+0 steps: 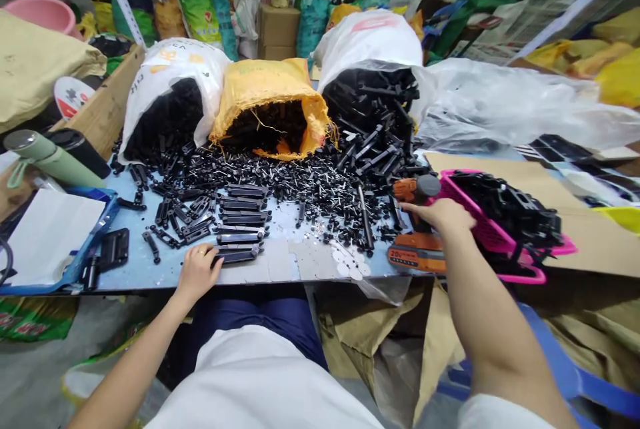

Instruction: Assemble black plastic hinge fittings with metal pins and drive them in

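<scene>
My left hand [199, 270] is at the table's front edge. Its thumb and fingers close around the left end of the nearest long black plastic part [239, 255]. That part lies in a neat row of similar black parts [244, 204]. On the right, my right hand [447, 214] is closed over the handle of an orange and black cordless drill [406, 190], which lies on the table. The drill's battery [415, 252] points toward me. A loose black rod [365, 217] and a heap of screws [320, 182] lie to the drill's left.
Two white sacks [183, 59] [373, 39] and a yellow sack [273, 79] spill black parts along the back. A pink basket [480, 219] full of black parts stands right of my right hand. A blue tray [103, 216] and a green bottle [57, 156] are at left.
</scene>
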A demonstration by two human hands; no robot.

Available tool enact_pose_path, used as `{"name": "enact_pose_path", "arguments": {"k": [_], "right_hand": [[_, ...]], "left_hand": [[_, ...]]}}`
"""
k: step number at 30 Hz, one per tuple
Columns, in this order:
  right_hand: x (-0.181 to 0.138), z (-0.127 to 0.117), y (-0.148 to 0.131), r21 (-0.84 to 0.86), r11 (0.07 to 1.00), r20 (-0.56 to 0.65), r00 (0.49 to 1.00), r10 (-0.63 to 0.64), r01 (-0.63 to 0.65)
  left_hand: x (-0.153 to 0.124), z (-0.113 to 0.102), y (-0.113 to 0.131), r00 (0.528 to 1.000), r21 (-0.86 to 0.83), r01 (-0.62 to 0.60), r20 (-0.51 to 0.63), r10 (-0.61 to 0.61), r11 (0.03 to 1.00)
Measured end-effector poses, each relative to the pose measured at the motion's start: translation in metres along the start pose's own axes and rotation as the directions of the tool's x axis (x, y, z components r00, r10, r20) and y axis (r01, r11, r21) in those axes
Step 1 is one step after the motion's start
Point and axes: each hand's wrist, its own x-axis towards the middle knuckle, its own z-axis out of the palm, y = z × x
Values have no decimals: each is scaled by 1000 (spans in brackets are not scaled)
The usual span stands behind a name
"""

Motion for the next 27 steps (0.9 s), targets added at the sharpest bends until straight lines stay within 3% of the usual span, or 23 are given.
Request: {"name": "enact_pose_path", "arguments": {"k": [2,4,6,7,9,10,12,13,14,16,17,18,20,22,24,27], "right_hand": [[-2,0,-28,-44,989,-241,962,125,-140],[4,15,-80,-56,992,-375,924,82,-110],[19,47,-150,-25,985,-236,956,-174,173],[28,68,-188,-9,954,-150,943,-297,299],[50,109,-257,17,884,-28,884,-467,468],[60,127,-285,21,839,97,834,-544,544],[79,153,-324,34,790,253,759,-599,612],[87,159,-335,41,775,305,731,-610,630],[95,162,-340,49,767,334,713,-616,640],[108,159,-341,67,745,377,675,-634,663],[114,155,-338,85,732,406,647,-645,676],[118,151,-336,121,725,446,615,-650,678],[124,148,-334,231,749,550,552,-627,621],[122,153,-336,329,811,635,523,-569,483],[114,165,-338,381,852,671,526,-522,360],[92,182,-334,416,859,661,549,-511,299]], "left_hand": [[-11,0,-13,1000,-54,15,16,-15,998],[-14,1,-19,1000,-145,28,18,-26,989],[-12,1,-16,998,-210,67,13,-66,975],[-10,-1,-11,994,-224,105,5,-107,969],[-6,-7,7,973,-265,213,-28,-228,941],[-6,-11,18,950,-315,284,-36,-310,906],[-9,-17,43,866,-507,451,50,-497,734],[-12,-19,55,798,-622,546,184,-574,560],[-14,-19,65,712,-708,628,355,-606,323],[-18,-17,80,539,-697,689,674,-505,-195],[-17,-15,85,475,-632,665,769,-427,-398],[-15,-13,87,425,-567,620,824,-376,-542],[-5,-8,88,344,-514,519,857,-383,-683],[10,-3,86,294,-534,442,845,-447,-720],[24,0,85,277,-549,387,835,-474,-741],[36,3,86,275,-591,289,805,-526,-753]]}}
